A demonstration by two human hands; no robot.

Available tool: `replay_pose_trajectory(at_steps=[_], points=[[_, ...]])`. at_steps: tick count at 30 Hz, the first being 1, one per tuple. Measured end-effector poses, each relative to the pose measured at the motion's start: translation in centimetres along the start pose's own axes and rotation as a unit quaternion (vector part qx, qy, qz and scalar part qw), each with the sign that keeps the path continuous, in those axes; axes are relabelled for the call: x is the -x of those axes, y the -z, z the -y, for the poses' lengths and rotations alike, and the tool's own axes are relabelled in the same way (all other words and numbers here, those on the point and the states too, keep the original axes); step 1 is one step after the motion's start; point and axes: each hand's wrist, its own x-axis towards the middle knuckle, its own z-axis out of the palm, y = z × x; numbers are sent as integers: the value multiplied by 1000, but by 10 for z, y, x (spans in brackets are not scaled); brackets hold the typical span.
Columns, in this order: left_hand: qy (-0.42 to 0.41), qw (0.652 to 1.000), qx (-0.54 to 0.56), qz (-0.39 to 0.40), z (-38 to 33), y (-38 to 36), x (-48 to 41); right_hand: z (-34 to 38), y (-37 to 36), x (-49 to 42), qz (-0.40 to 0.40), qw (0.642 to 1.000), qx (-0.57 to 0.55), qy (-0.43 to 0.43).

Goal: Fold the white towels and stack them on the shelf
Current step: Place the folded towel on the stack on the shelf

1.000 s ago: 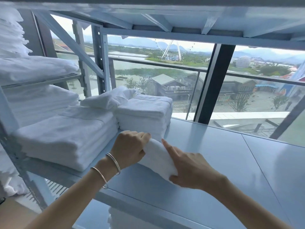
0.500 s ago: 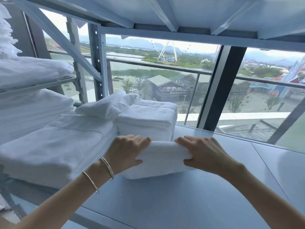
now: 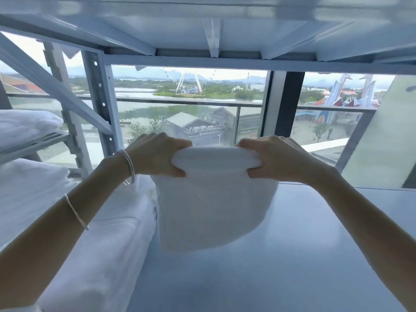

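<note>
The left hand [image 3: 157,155], at centre-left of the frame, has its fingers curled over the top edge of a folded white towel [image 3: 213,199], with the thumb pressed in underneath, so it pinches the thick fold. The right hand [image 3: 278,158], at centre-right, grips the other end of the same edge in the same way, fingers on top and thumb below. Between the two hands the edge bulges up in a rounded roll.

The towel hangs from this grip in the middle of the frame, over the pale blue-grey shelf board [image 3: 304,244]. Its lower part is blurred, and whether it touches the board cannot be told.

Two thin silver bangles sit on the left arm: one at the wrist [image 3: 130,165], one further down the forearm [image 3: 77,213].

Just left of the held towel, in the lower left of the frame, lies a stack of folded white linen [image 3: 101,255] on the same board. More white bedding [image 3: 24,126] rests on a neighbouring rack at the left edge.

Across the top runs the underside of the shelf above [image 3: 213,25] with its metal ribs. Behind it all is a window with a dark frame post [image 3: 283,104] — through it a balcony rail, grey roofs, water and a Ferris wheel [image 3: 191,83].
</note>
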Motion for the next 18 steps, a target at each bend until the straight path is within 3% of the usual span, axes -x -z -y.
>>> replay_pose_trajectory(at_steps=[4, 6, 8, 11, 13, 15, 18], points=[[10, 995, -32, -93, 16, 13, -17, 7, 16, -14, -65, 997, 20, -21], [40, 976, -68, -204, 21, 21, -26, 12, 26, -22, -134, 989, 51, -29], [61, 937, -63, -337, 28, 23, -42, 13, 31, -36, -260, 959, 115, -12], [82, 876, -120, -460, 49, 15, -80, 7, 28, -74, -401, 892, 209, 3], [91, 855, -165, -482, 68, 5, -101, -4, 14, -102, -439, 862, 253, 19], [83, 859, -172, -475, 80, -15, -113, -15, -12, -125, -457, 842, 284, 37], [53, 908, -163, -382, 74, -83, -100, -28, -84, -127, -406, 856, 317, 41]])
